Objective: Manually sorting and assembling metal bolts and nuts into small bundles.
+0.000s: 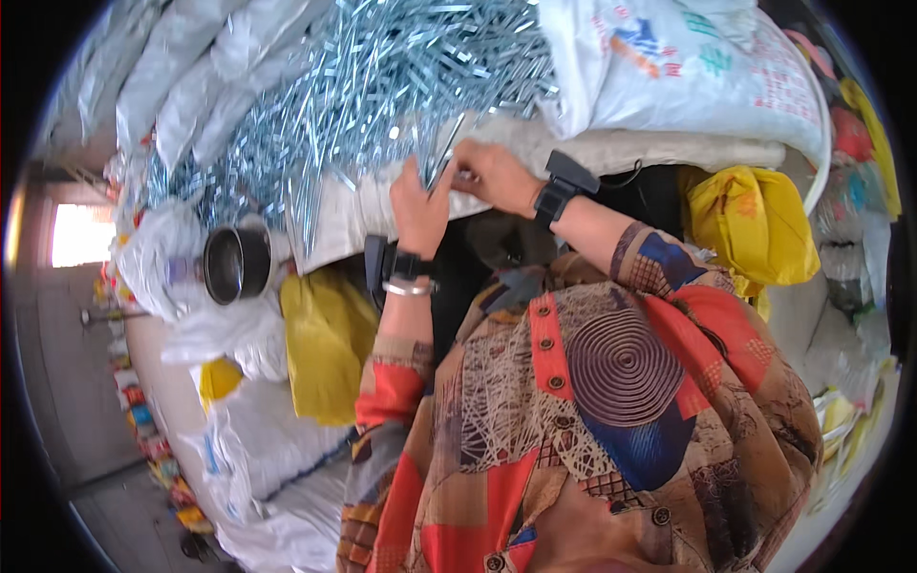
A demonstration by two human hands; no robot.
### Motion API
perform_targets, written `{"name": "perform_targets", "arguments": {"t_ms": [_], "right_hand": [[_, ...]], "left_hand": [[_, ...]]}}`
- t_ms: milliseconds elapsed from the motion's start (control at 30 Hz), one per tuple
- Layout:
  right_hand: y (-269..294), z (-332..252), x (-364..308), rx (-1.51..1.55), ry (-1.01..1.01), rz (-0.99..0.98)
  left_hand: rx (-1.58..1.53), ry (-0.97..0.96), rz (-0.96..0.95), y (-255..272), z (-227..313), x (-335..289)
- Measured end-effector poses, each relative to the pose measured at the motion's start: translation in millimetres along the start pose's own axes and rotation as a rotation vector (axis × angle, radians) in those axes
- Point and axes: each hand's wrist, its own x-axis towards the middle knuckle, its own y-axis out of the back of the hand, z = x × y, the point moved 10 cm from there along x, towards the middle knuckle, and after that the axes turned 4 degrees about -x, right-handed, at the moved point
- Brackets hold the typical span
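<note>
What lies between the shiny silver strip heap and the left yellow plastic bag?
The head view shows a white fabric sheet there, with silver strips on it.

I observe thin strips [447,151], silvery and straight, held tilted rightward at upper centre; a loose heap of strips [382,72], bluish-silver, lies jumbled from upper left to top centre.

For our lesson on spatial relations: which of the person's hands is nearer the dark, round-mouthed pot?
Left. The left hand is apart from the dark, round-mouthed pot, on its right side; the right hand is farther right.
</note>
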Motion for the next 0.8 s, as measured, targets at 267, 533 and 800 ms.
{"name": "perform_targets", "arguments": {"t_ms": [267, 533, 800], "right_hand": [[-15.7, 32.0, 11.9, -0.402, -0.027, 0.053], [27.7, 24.5, -12.3, 0.384, -0.373, 0.109], [7.3, 32.5, -8.6, 0.572, -0.366, 0.098]], "left_hand": [[0.088, -0.024, -0.004, -20.2, 9.3, 20.2], [0.097, -0.017, 0.048, -9.9, -5.0, 18.8], [0.047, 0.004, 0.044, -6.4, -7.3, 17.1]]}}
